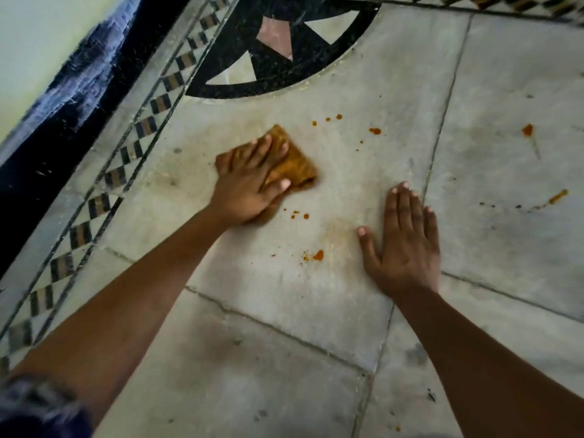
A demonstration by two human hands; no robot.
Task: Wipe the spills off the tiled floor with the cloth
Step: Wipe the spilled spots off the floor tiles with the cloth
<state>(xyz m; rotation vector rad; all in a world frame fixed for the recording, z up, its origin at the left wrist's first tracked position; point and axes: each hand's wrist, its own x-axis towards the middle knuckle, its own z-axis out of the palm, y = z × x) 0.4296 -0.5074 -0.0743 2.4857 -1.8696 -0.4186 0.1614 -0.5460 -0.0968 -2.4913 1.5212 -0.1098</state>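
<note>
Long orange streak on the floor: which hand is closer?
Right. The right hand lies flat left of the long orange streak; the left hand presses the folded brown cloth, farther left.

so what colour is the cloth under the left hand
Mustard-orange, seen in the head view: the cloth lies under the left hand.

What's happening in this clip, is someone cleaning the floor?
A person is wiping orange spills off the pale tiled floor. The left hand presses a folded orange-brown cloth flat against the tile, near the patterned border. The right hand lies flat on the floor and holds nothing, seemingly as a brace. Much is left to wipe: drops beyond the cloth, a blot between the hands, and splashes on the next tile.
</note>
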